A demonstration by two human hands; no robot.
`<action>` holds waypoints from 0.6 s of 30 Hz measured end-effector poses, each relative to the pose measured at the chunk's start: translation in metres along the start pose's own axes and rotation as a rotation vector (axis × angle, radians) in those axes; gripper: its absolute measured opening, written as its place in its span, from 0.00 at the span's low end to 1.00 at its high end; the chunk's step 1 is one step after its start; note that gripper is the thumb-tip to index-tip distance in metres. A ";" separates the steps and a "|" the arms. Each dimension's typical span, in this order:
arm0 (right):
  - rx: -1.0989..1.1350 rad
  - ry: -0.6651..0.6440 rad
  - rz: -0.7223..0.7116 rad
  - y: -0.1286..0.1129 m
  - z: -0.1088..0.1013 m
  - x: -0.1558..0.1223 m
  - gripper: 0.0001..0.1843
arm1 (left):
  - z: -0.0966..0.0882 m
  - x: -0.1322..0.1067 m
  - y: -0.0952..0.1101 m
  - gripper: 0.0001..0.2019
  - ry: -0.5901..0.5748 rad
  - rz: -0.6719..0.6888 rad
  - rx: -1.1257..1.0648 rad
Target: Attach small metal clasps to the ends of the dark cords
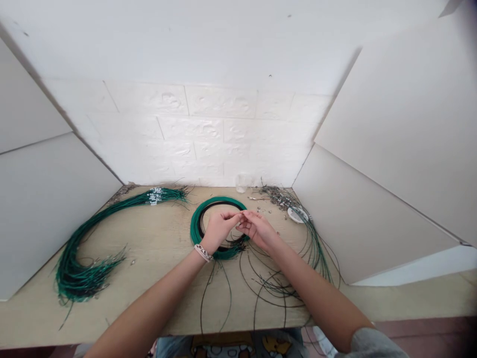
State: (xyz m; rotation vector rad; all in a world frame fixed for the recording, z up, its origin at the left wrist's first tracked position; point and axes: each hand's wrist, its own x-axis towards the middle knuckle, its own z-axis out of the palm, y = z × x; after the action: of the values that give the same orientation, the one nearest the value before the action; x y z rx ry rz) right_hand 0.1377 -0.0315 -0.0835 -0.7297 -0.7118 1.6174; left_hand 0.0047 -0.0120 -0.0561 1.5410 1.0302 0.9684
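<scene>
My left hand (pixel 218 228) and my right hand (pixel 257 229) meet over the middle of the wooden table (pixel 160 278), fingertips pinched together on something thin, likely a cord end, too small to make out. Both hover above a coiled ring of green cords (pixel 197 219). A beaded bracelet (pixel 203 252) sits on my left wrist. Loose dark cords (pixel 268 286) trail from under my hands toward the table's front edge.
A long bundle of green cords (pixel 85 238) curves along the left side, bound with white tags (pixel 154 196) at the far end. Small metal parts (pixel 278 199) and a white dish (pixel 297 215) lie at the back right. White panels wall in three sides.
</scene>
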 end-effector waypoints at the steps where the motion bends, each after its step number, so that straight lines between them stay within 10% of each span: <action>1: 0.005 -0.012 0.000 0.000 0.000 0.000 0.10 | 0.000 0.000 0.000 0.10 0.003 0.003 -0.002; 18: 0.067 -0.099 0.040 0.006 -0.007 0.002 0.08 | 0.002 -0.005 0.004 0.08 0.040 0.048 0.006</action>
State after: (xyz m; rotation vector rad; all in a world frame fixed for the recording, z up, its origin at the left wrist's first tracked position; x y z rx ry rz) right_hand 0.1387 -0.0298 -0.0929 -0.6226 -0.7143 1.7150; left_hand 0.0059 -0.0179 -0.0528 1.5629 1.0287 1.0337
